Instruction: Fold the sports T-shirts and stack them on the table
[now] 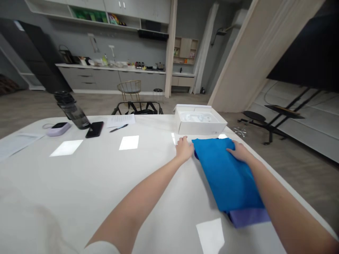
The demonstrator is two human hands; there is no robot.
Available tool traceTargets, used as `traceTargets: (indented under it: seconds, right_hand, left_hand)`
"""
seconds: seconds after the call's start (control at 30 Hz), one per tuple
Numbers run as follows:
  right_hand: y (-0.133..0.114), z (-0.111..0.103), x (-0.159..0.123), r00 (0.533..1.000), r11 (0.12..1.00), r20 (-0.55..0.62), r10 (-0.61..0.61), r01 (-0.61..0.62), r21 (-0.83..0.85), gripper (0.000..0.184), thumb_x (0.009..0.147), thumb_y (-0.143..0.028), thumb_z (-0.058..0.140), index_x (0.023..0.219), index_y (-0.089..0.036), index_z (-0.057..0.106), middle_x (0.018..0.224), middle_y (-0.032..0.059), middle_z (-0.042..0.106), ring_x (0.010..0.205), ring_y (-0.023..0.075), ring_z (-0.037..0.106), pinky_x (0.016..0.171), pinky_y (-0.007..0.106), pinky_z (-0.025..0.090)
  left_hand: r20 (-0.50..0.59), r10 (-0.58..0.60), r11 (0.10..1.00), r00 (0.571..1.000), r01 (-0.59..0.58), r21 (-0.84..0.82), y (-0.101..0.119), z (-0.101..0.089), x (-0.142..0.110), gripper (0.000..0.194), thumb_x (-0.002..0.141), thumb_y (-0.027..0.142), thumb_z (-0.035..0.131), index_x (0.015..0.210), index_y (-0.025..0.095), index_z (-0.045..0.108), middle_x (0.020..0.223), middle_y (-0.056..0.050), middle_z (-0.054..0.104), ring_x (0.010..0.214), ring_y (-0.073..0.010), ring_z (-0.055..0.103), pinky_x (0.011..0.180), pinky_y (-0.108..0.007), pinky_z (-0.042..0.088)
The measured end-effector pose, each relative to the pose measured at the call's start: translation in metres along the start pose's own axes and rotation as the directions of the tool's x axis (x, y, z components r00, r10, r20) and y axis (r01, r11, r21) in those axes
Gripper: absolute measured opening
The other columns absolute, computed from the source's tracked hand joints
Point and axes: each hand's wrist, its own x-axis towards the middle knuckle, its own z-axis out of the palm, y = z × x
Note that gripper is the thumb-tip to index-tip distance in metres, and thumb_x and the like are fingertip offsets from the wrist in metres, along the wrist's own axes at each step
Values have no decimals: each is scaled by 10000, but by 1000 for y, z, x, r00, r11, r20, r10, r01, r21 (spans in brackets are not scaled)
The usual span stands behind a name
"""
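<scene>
A folded bright blue cloth [227, 173] lies on the right part of the white table, over a purple cloth [249, 217] that shows at its near end. Dark blue fabric peeks out along the edges between them. My left hand [184, 150] rests beside the blue cloth's far left corner, fingers slightly bent and apart, with nothing visible in it. At the far right edge, my right hand [240, 152] grips the blue cloth, thumb on top; its other fingers are mostly hidden.
An open white box [202, 128] with clear plastic inside stands just beyond the cloths. Farther left are a pen [118, 128], a printed sheet [121, 120], a phone [94, 129], a dark clear bottle [75, 114] and a lilac device [58, 129]. The table edge runs close along the right.
</scene>
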Motion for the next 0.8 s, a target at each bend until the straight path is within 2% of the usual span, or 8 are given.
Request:
traceTargets:
  seconds: [0.07,0.17,0.23,0.3,0.43,0.5,0.67,0.8]
  right_hand:
    - [-10,19,-4,999,985,28,45,-40,-168,602,765,-369,655,1333,-188,566,1326,307,544,1124,496,582,829,660,460]
    - [-56,36,-11,972,969,-108,-206,187,-163,574,830,-307,545,1401,-264,516,1403,252,507,1220,476,524,894,662,429]
    - [-107,52,-19,923,930,-125,-365,367,-1,472,861,-347,525,1325,-271,569,1293,205,587,1098,398,603,880,585,475]
    - [-168,76,-34,899,863,-74,-431,435,259,394,874,-394,547,1238,-259,608,1211,152,632,920,295,655,813,483,529]
    - [-292,135,-86,845,701,139,-516,323,636,292,873,-447,579,1062,-236,651,1087,89,680,783,202,639,695,354,541]
    - [-347,161,-115,779,640,251,-575,237,731,270,890,-431,575,1051,-230,654,1079,73,680,788,175,632,723,331,535]
    - [-466,218,-159,644,504,399,-653,-24,863,274,866,-435,631,1021,-214,675,937,42,676,786,160,617,764,327,531]
    - [-546,260,-170,606,301,547,-577,-465,833,317,833,-425,703,1026,-178,655,1026,78,640,920,183,648,835,329,567]
  left_hand:
    - [-93,66,990,994,-53,133,-50,-35,4,419,914,294,552,1321,202,519,1363,-156,549,1276,-328,511,1054,-479,400]
    - [-323,60,956,944,38,290,-120,-119,20,363,918,247,514,1278,206,531,1329,-138,551,1256,-304,510,1062,-464,384]
    - [-486,19,925,874,169,340,-163,-185,36,362,903,211,504,1263,190,528,1327,-147,536,1259,-308,500,1070,-471,370]
    - [-605,-45,875,795,324,361,-204,-249,50,375,889,192,505,1263,180,521,1332,-161,525,1293,-327,470,1089,-497,341]
    - [-713,-183,741,677,571,352,-278,-343,66,547,862,299,599,1355,114,452,1424,-238,458,1362,-382,408,1121,-529,295]
    - [-704,-273,688,656,644,334,-306,-371,70,714,830,402,660,1412,84,395,1426,-268,465,1345,-409,433,1105,-520,323]
    - [-601,-357,665,715,646,374,-342,-401,77,867,766,473,724,1431,61,350,1241,-271,627,1240,-436,529,1000,-495,420]
    - [-630,-361,700,688,646,305,-345,-414,70,808,721,418,757,1349,49,408,1186,-271,657,1249,-435,532,997,-480,420]
